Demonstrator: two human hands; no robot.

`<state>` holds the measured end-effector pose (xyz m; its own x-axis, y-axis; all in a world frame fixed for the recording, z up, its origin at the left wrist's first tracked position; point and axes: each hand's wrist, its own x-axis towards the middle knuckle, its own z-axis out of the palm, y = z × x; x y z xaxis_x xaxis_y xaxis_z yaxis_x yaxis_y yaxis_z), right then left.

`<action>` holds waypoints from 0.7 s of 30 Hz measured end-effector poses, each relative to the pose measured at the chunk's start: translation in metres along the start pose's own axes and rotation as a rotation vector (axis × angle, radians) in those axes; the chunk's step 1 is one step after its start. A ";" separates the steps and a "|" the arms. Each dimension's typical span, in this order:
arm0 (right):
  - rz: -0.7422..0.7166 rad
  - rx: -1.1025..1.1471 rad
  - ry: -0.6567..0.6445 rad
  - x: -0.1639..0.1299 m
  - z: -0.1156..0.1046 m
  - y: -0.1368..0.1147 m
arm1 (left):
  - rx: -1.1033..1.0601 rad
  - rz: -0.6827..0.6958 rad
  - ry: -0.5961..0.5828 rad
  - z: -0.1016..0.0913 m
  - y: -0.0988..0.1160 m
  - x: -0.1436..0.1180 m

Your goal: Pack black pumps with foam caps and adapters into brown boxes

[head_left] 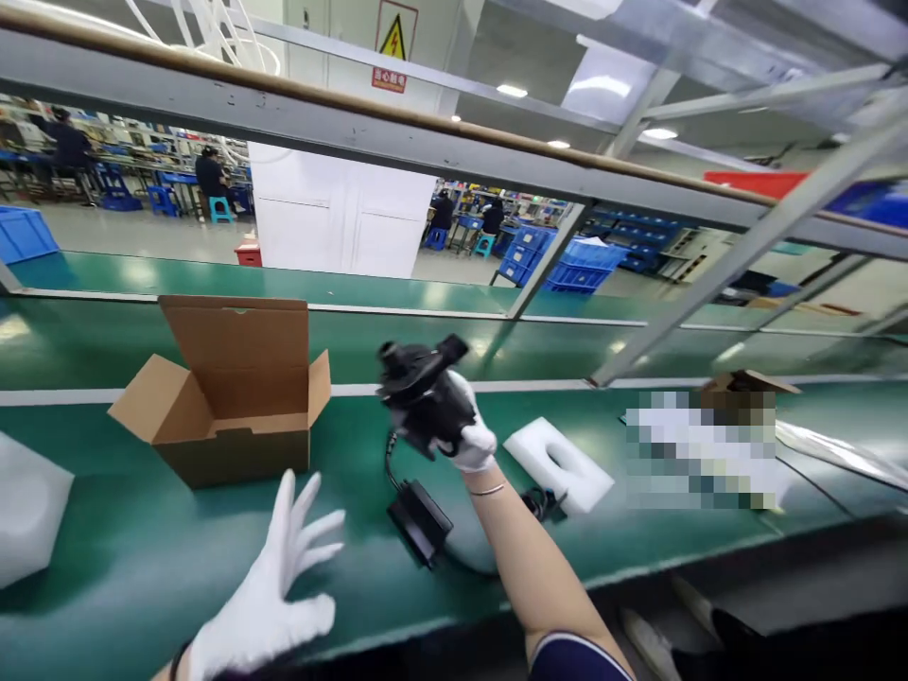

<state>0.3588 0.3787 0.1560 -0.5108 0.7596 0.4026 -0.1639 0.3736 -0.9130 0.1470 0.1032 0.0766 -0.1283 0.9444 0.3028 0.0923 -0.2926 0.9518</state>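
Observation:
My right hand (474, 437), in a white glove, grips a black pump (427, 402) with pipe-like ports on top and holds it up above the green bench. A short cable runs down from the pump to a black power adapter (420, 522) on the bench. My left hand (280, 577), also gloved in white, is spread and holds nothing. Just beyond its fingertips stands a brown cardboard box (245, 457) with its lid and side flaps up. To the right of my right wrist lies a white foam piece (560, 463) with an oblong hole, beside a coiled black cable (543, 503).
Another white foam block (28, 511) sits at the left edge of the green bench (375, 615). A metal shelf frame (752, 246) crosses above and slants down at right. Another cardboard box (744, 383) and a blurred-out patch lie at the right. A person's shoes (649, 643) show below.

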 end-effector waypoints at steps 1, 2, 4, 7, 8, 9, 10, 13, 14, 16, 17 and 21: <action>-0.038 -0.004 -0.096 -0.014 0.018 -0.011 | -0.150 -0.026 -0.028 0.007 0.013 0.011; -0.070 0.006 -0.209 -0.027 0.037 -0.020 | -0.251 -0.092 -0.005 0.012 0.023 0.019; -0.100 0.012 -0.485 -0.043 0.070 -0.032 | -0.369 -0.245 0.166 0.015 0.033 0.020; -0.062 -0.134 -0.787 -0.041 0.080 -0.044 | -0.493 -0.447 0.450 0.002 0.027 -0.009; -0.004 -0.241 -0.742 -0.033 0.069 -0.046 | -0.532 -0.501 0.488 -0.004 0.021 -0.023; 0.072 -0.358 -0.645 -0.023 0.049 -0.048 | -0.561 -0.548 0.516 -0.010 0.015 -0.037; 0.182 -0.492 -0.381 -0.013 0.024 -0.048 | -0.585 -0.581 0.543 -0.015 0.009 -0.051; 0.484 -0.748 0.310 0.009 -0.066 -0.039 | -0.650 -0.542 0.658 -0.031 -0.003 -0.081; 0.565 -0.786 0.416 0.010 -0.092 -0.032 | -0.671 -0.494 0.684 -0.036 -0.003 -0.087; 0.752 -0.851 0.579 0.002 -0.128 -0.015 | -0.736 -0.419 0.641 -0.047 0.001 -0.090; 0.822 -0.878 0.634 -0.004 -0.137 -0.005 | -0.775 -0.386 0.605 -0.053 0.006 -0.090; 0.832 -0.926 0.668 -0.023 -0.130 0.029 | -0.900 -0.296 0.561 -0.071 0.026 -0.083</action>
<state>0.4758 0.4416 0.1294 0.3505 0.9361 -0.0306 0.7224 -0.2910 -0.6273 0.0900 0.0063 0.0798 -0.4784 0.8593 -0.1808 -0.7401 -0.2837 0.6097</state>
